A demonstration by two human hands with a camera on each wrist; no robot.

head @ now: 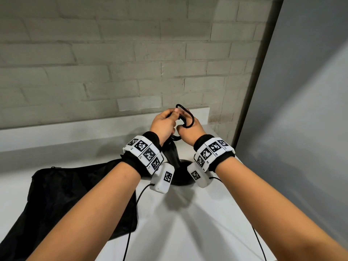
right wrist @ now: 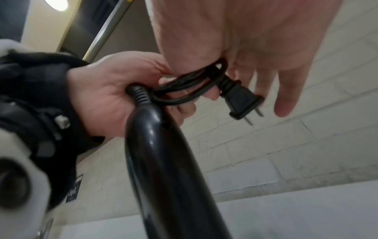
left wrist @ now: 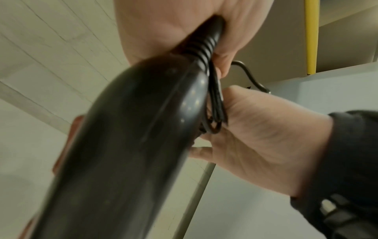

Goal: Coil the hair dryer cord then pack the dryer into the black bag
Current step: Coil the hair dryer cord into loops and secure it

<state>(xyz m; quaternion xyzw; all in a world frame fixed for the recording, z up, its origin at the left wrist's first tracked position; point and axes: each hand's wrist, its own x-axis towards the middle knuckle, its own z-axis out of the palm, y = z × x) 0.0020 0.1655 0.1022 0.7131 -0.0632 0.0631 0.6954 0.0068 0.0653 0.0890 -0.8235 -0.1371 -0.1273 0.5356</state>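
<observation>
A: Leftmost is the bag (head: pixel 75 194), one black bag lying slack on the counter (head: pixel 188 223), not yet in use. I cannot tell whether its zip is undone.

B: Then the left hand (head: pixel 163 125)?

A: It is clamped round the dryer (right wrist: pixel 163 161) at the top of the handle, where the ribbed collar meets the cord (right wrist: pixel 190 84). My guess is that it grips there to keep the dryer steady and pin the finished loops. The dryer hangs handle-up between the wrists, its head low near the counter.

B: And the right hand (head: pixel 190 129)?

A: Close against the left, nearly touching. Its thumb hooks the loops while its fingers (right wrist: pixel 286 90) hang straight. The plug (right wrist: pixel 243 101) sticks out beyond them, so the coil looks almost done.

B: Counts?

A: One dryer, one cord, one plug with two prongs, one bag, two hands. Several loops, though I cannot count them exactly. Packing has yet to begin.
</observation>
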